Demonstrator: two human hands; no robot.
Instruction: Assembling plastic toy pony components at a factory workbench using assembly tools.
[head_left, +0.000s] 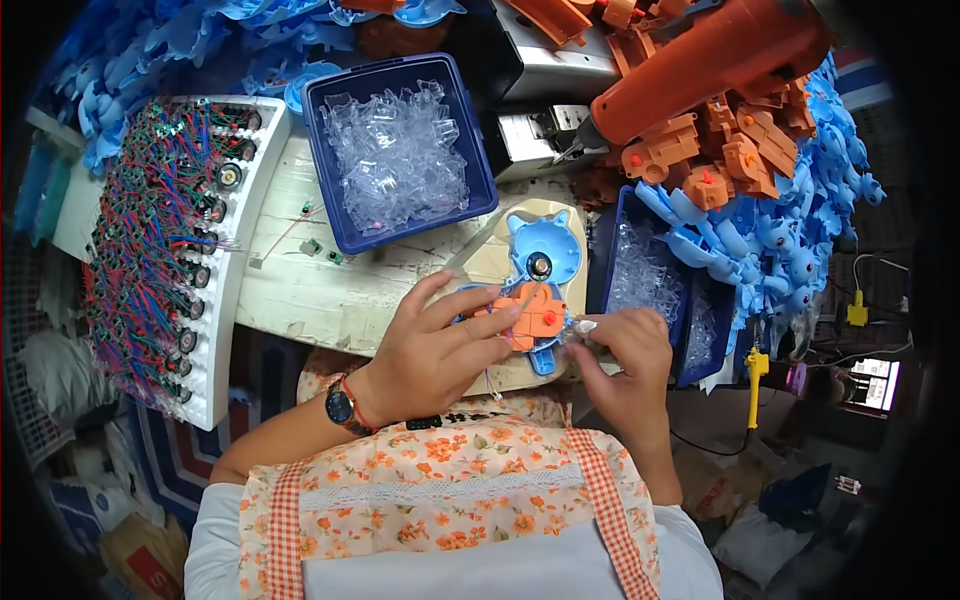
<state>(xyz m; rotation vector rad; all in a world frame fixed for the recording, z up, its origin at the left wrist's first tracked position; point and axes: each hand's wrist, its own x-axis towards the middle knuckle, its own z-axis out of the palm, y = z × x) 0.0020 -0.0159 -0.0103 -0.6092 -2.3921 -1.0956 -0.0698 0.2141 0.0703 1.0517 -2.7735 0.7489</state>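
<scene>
Step in hand, as I judge it: fitting a small clear piece into a half-built toy. Left hand, watch on the wrist, lies over the toy's near left side, fingers spread and pressed down on the orange insert, pinning it. Right hand sits just right of the toy, fingers pinched together on a small clear piece at the toy's right edge.

Next move likely calls for a steady left hold and fine aim with the clear piece; seat not visible.

Toy shell: light blue, animal-shaped with two ears, open side up, dark round part set in its middle, orange insert on its near half. It rests on a pale board on the counter, between both hands.

Beyond the fingers: blue bin of clear pieces. Far left, white tray of red and blue wired parts. Far right, heap of blue shells and orange parts.
</scene>
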